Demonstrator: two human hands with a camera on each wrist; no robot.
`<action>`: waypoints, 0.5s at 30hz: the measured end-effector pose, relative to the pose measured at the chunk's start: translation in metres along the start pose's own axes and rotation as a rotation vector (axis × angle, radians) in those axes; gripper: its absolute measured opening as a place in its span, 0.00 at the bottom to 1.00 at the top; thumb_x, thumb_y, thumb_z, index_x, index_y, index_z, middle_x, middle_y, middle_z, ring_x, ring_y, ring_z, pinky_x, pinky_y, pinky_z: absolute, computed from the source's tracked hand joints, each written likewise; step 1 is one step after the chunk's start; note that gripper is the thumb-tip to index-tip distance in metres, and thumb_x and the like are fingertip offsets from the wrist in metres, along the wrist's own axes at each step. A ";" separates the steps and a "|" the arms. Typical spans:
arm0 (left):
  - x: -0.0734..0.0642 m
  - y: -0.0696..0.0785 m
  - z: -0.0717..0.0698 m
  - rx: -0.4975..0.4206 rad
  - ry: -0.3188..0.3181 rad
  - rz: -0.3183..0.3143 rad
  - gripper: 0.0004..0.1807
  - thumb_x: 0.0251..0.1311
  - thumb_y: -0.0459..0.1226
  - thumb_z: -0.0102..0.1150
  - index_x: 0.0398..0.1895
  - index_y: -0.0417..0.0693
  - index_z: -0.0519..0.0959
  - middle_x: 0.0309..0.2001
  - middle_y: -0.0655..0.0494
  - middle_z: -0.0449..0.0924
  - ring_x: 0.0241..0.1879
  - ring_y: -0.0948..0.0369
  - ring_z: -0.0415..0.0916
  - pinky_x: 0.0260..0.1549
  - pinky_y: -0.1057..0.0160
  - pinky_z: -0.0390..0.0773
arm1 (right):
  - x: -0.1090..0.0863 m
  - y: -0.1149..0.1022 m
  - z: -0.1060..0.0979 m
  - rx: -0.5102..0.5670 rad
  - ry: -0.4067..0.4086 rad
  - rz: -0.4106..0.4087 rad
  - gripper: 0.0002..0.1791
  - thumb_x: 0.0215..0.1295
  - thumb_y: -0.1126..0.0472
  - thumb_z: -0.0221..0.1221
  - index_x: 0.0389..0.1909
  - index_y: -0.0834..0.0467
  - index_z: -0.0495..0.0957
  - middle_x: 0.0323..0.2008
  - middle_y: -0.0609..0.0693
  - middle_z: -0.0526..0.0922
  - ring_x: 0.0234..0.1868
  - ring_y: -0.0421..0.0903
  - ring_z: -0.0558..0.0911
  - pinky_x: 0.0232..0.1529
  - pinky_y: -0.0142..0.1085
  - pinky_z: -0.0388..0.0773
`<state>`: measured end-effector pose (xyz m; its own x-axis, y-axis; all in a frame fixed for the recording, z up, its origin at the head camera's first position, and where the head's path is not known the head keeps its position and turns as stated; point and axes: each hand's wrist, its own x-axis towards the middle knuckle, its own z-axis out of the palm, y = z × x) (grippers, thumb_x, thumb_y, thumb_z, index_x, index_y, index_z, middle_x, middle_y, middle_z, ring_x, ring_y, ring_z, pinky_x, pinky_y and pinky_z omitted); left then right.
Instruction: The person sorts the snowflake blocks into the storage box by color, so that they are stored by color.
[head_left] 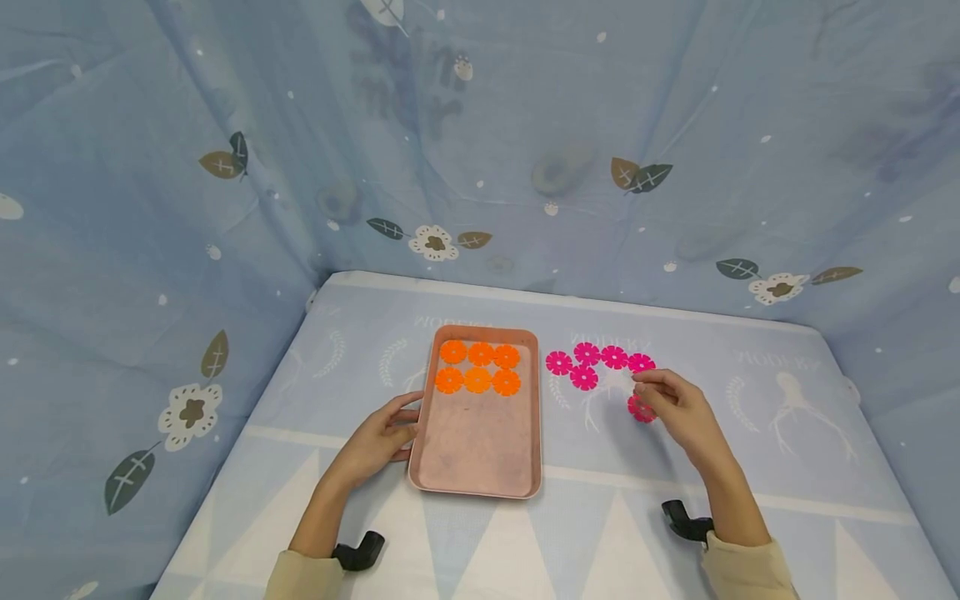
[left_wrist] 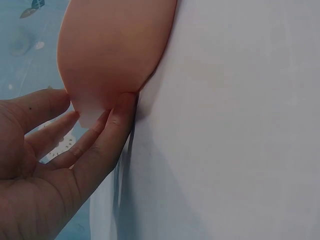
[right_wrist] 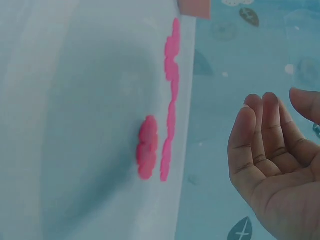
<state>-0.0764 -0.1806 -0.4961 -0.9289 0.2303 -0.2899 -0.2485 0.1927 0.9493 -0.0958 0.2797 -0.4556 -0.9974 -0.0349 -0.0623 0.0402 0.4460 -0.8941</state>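
My left hand (head_left: 378, 442) is at the left side of a shallow pink-brown tray (head_left: 474, 442), its fingertips touching the outer wall. In the left wrist view the fingers (left_wrist: 122, 117) are nearly straight against that wall (left_wrist: 115, 50). Two rows of orange flower-shaped discs (head_left: 478, 380) lie flat at the tray's far end. Over the table to the right, my right hand (head_left: 678, 412) hovers with lightly bent fingers and nothing between them. A pink flower-shaped disc (head_left: 639, 409) lies under it, partly covered by the fingers in the head view. Several more pink discs (head_left: 587, 354) lie just beyond.
A pale blue-and-white printed cloth (head_left: 592, 533) covers the table. Blue patterned fabric (head_left: 525, 167) hangs along the back and sides. A black wrist mount (head_left: 360, 552) sits on the left wrist, and another black mount (head_left: 684, 522) on the right.
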 end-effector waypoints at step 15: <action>-0.001 0.000 0.001 0.001 -0.007 0.006 0.29 0.72 0.30 0.54 0.74 0.53 0.66 0.63 0.38 0.71 0.54 0.46 0.79 0.42 0.52 0.84 | -0.001 0.032 -0.013 0.012 0.025 0.105 0.25 0.75 0.52 0.57 0.61 0.67 0.73 0.49 0.65 0.79 0.43 0.50 0.81 0.41 0.35 0.83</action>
<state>-0.0756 -0.1802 -0.4957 -0.9285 0.2376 -0.2853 -0.2430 0.1921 0.9508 -0.0947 0.3057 -0.4786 -0.9889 0.0332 -0.1448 0.1447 0.4352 -0.8886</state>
